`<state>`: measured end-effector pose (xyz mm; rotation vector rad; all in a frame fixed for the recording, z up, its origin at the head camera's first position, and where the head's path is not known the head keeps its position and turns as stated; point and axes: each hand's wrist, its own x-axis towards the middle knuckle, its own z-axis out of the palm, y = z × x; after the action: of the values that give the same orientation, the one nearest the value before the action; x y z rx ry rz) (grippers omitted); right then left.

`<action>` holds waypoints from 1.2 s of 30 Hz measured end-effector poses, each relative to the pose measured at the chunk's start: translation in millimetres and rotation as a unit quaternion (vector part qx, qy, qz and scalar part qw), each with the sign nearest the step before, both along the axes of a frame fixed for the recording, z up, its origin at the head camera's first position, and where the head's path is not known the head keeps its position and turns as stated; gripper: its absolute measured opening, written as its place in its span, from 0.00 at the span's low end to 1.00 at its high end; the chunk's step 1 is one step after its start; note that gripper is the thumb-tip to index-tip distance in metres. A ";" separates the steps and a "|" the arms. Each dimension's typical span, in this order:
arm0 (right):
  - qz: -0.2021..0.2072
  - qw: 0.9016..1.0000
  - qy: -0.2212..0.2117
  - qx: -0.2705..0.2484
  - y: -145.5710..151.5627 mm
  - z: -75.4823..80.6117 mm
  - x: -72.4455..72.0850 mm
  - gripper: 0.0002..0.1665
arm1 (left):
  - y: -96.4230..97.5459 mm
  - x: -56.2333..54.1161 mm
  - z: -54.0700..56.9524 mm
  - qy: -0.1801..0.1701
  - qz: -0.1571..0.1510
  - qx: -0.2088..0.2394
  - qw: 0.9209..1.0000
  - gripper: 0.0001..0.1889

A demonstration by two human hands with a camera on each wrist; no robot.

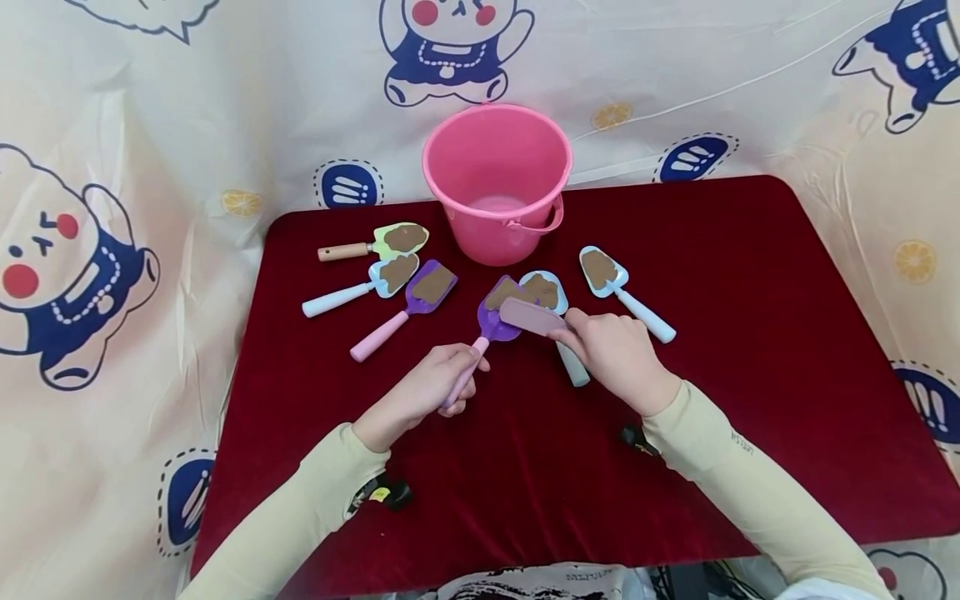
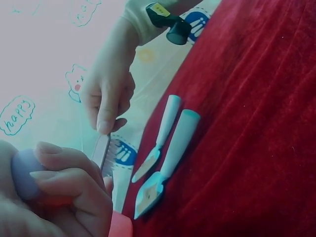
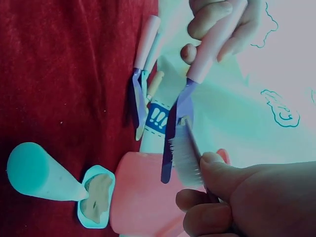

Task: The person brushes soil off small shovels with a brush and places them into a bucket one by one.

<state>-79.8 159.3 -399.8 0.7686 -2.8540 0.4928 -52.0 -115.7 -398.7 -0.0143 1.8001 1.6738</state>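
Note:
My left hand (image 1: 438, 379) grips the pink handle of a toy shovel (image 1: 495, 328) with a purple blade, raised over the table. A brown patch covers the far part of that blade. In my right hand (image 1: 618, 354) is a mauve-backed brush (image 1: 531, 317), pinched between thumb and fingers. Its white bristles (image 3: 183, 155) face the purple blade, right at its surface in the right wrist view. Below the brush lies a light blue shovel (image 1: 576, 367), also with a brown patch, partly hidden by the brush and right hand.
A pink bucket (image 1: 498, 225) stands at the back of the red-covered table (image 1: 750, 333). Left lie a green shovel (image 1: 343, 252), a blue shovel (image 1: 337, 300) and a purple shovel (image 1: 381, 335); another blue shovel (image 1: 647, 318) lies right. All carry brown patches. Printed cloth (image 1: 285, 108) hangs behind.

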 end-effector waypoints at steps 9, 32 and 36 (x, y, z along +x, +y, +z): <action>0.012 0.999 -0.033 -0.020 -4.8 10.0 2.0 0.23 | -0.5 2.7 2.8 0.002 0.000 0.000 1.000 0.21; -0.007 0.999 -0.035 -0.019 -11.0 2.7 -3.7 0.23 | 1.8 4.4 0.1 0.011 -0.027 -0.007 1.000 0.20; -0.009 0.999 -0.039 -0.020 -7.7 0.8 -5.1 0.22 | 2.1 4.1 -0.9 0.003 -0.029 -0.007 1.000 0.20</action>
<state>-84.8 151.7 -399.0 0.7312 -2.9111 0.5877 -47.9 -113.6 -399.5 0.0372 1.8005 1.6217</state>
